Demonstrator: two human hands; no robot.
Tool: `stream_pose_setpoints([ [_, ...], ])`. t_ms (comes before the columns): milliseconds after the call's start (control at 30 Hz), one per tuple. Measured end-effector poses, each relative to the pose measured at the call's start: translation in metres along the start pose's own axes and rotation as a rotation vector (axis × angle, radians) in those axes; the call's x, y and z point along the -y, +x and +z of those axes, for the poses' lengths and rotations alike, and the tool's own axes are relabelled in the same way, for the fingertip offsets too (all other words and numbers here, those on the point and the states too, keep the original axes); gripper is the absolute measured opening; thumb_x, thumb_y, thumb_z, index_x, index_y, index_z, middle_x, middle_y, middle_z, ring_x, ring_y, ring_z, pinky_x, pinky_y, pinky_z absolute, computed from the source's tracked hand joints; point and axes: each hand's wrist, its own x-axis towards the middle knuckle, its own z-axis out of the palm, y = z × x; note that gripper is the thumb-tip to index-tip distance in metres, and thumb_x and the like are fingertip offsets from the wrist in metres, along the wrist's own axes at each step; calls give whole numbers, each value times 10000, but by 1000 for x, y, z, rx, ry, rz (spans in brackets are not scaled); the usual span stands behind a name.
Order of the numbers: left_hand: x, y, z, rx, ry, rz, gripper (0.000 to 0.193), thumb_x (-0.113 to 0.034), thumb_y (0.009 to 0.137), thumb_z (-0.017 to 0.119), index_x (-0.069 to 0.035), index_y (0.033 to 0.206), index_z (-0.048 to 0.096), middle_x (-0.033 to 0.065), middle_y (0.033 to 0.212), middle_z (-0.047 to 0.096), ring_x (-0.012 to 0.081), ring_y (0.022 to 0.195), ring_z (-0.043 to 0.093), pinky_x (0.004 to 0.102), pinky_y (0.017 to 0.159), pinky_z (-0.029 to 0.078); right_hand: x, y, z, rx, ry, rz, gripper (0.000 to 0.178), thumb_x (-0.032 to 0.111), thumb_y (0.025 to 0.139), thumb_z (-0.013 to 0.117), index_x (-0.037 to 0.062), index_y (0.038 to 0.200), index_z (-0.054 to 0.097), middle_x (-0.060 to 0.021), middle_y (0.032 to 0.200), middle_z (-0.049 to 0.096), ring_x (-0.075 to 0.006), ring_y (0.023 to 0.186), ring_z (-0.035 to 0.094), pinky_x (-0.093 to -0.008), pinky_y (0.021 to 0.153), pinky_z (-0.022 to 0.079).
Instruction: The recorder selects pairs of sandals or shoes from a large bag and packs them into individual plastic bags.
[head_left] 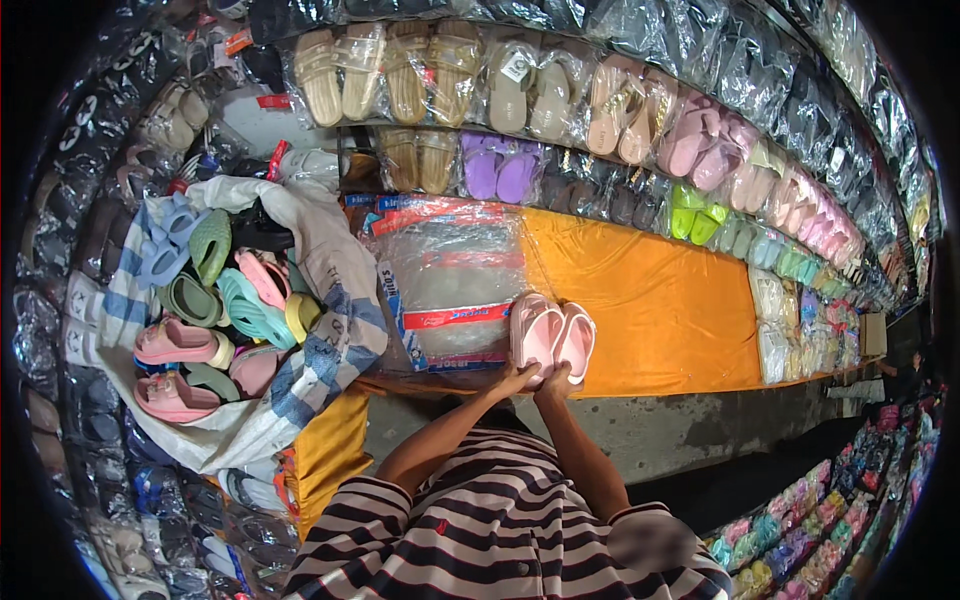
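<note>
A pair of pale pink sandals (538, 335) is held side by side over the front part of the table, toes pointing away from me. My left hand (519, 378) is closed on the heel end of the left sandal. At the heel of the other one, my right hand (553, 382) is closed too. Just beyond and to the left of the sandals lie clear plastic bags (462, 275) with red and blue printed bands. Orange cloth (650, 300) covers the table under and to the right of the sandals.
On the left stands an open white and blue sack (345, 235) full of loose sandals and clogs in several colours. Plastic-wrapped footwear (505, 165) lines the racks behind the table. More wrapped pairs (790, 545) are stacked at the lower right, past the grey floor (690, 430).
</note>
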Motion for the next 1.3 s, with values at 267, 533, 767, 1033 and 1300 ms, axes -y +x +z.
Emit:
stream_pose_setpoints([
  [267,-18,-23,-2,-80,-13,-91,1039,-536,834,594,113,1401,13,258,1366,383,310,1273,393,341,1028,350,5,-8,8,-131,-95,55,747,229,784,584,109,1406,188,-239,1100,545,-366,930,578,-479,822,471],
  [533,-36,-30,-7,-13,-185,-44,952,-567,837,575,24,1422,113,232,1386,340,320,1280,376,375,1032,343,8,-13,12,-110,-147,-43,693,180,773,599,41,1346,234,-214,1080,538,-283,956,554,-431,823,465],
  [767,-52,-39,-17,-138,-229,78,703,-525,930,433,-30,1401,265,145,1347,404,253,1229,411,376,1011,352,-2,0,22,-2,89,-317,642,145,831,578,10,1364,246,-161,1080,519,-221,927,541,-342,851,440],
  [1033,-29,-30,-61,-237,-281,-99,541,-489,969,343,-33,1215,499,107,940,643,175,740,629,304,597,498,15,-13,28,216,44,-355,632,168,838,593,-21,1350,274,-118,1043,508,-183,880,501,-302,797,422],
  [1300,30,47,-121,-533,-810,-451,375,-321,849,649,-43,1085,560,137,984,594,245,770,601,397,654,537,22,-14,12,311,-72,-276,631,191,841,592,-31,1351,292,-95,1022,521,-161,858,492,-295,781,419],
])
